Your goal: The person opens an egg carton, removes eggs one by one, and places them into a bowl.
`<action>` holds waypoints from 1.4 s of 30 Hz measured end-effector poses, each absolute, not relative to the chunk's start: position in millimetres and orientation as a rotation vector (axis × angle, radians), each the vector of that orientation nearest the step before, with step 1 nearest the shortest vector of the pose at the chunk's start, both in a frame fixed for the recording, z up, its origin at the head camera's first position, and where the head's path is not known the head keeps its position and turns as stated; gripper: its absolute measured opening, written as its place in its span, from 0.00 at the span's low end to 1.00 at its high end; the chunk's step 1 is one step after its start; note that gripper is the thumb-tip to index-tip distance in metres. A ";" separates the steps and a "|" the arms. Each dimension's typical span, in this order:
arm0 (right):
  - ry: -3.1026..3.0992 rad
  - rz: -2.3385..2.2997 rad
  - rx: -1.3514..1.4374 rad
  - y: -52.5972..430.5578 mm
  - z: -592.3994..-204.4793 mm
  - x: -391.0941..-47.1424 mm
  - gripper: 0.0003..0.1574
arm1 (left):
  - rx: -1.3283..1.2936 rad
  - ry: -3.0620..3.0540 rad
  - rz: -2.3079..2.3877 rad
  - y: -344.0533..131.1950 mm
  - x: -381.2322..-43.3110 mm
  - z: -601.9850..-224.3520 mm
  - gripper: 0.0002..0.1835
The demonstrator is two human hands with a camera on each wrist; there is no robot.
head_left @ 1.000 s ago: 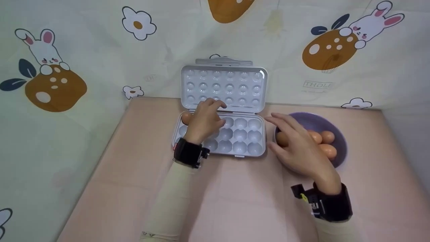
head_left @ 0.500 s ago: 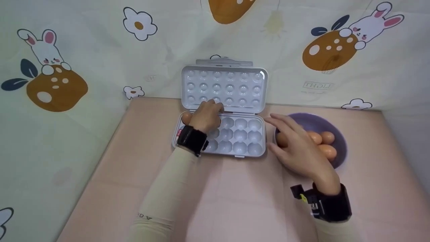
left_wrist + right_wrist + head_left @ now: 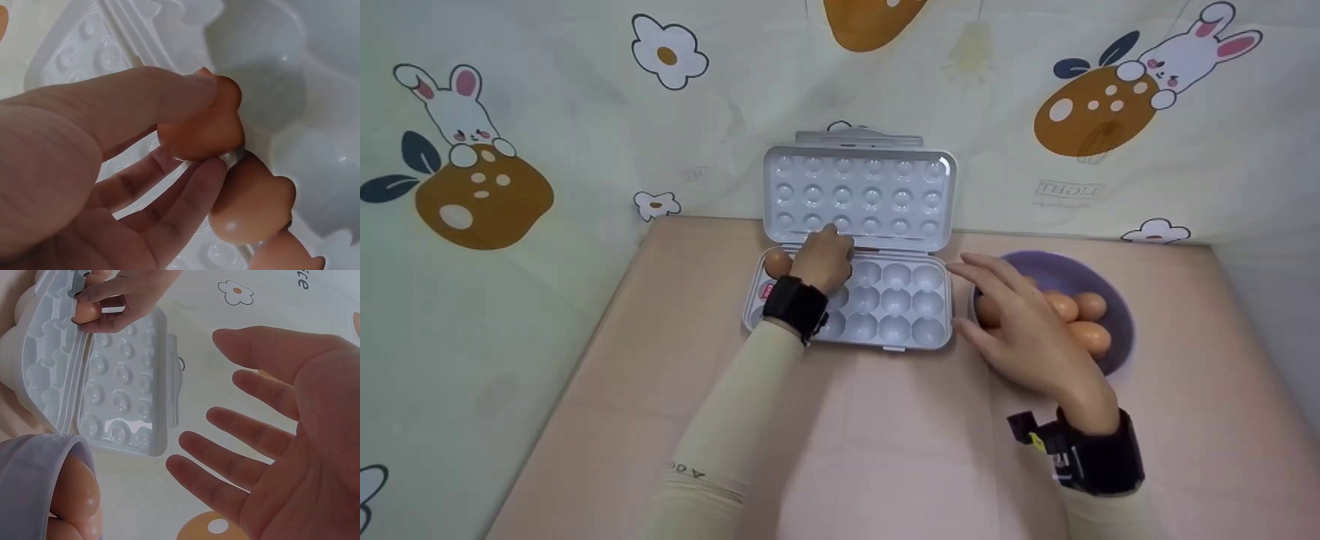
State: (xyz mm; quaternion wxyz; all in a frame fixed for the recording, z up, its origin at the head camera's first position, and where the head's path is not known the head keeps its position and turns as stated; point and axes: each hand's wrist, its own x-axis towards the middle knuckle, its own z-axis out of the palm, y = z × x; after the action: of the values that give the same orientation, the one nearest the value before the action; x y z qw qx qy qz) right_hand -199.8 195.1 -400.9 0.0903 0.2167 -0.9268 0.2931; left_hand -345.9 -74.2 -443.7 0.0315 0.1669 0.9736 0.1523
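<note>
In the left wrist view my left hand (image 3: 129, 185) pinches a brown egg (image 3: 202, 135) between thumb and fingers, right at a cup of the back row. The grey egg carton (image 3: 895, 328) lies opened, its dimpled lid (image 3: 873, 196) raised behind. Two more brown eggs sit in that row beside the held one; in the head view only the corner egg (image 3: 778, 263) shows, my hand hiding the others. With fingers spread and relaxed, my right hand (image 3: 1027, 330) hovers over the left side of a purple bowl (image 3: 1121, 315) that holds several brown eggs (image 3: 1089, 339).
A pinkish cloth covers the table (image 3: 885, 435). Behind and to the sides hangs a patterned cloth (image 3: 735, 112), close to the carton's lid. The bowl stands just right of the carton.
My left hand has turned, its wrist moving forward over the carton's left part while the fingers draw in lower. The right hand has stayed nearly still by the bowl.
</note>
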 end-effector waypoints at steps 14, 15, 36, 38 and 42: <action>-2.756 0.852 0.657 195.2 -402.9 -199.3 0.40 | 0.570 3.015 0.436 -74.8 -348.6 -449.9 0.08; -2.753 0.848 0.660 195.4 -403.2 -199.4 0.41 | 0.582 3.020 0.433 -75.0 -349.1 -450.3 0.08; -2.735 0.856 0.632 193.7 -400.2 -200.1 0.41 | 0.723 2.971 1.035 -64.2 -303.0 -415.4 0.17; -2.729 0.855 0.630 193.5 -400.0 -199.8 0.42 | 0.804 2.926 1.150 -61.3 -297.3 -413.8 0.18; -2.715 0.856 0.629 193.6 -399.6 -199.6 0.42 | 0.898 2.840 1.339 -55.7 -286.4 -411.0 0.19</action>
State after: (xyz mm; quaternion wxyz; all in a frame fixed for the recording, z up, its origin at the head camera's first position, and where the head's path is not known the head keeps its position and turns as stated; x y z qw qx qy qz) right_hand -199.6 193.6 -399.6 0.1127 0.2143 -0.9253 0.2917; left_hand -286.4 -55.7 -411.0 -0.0623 0.2745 0.8679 0.4092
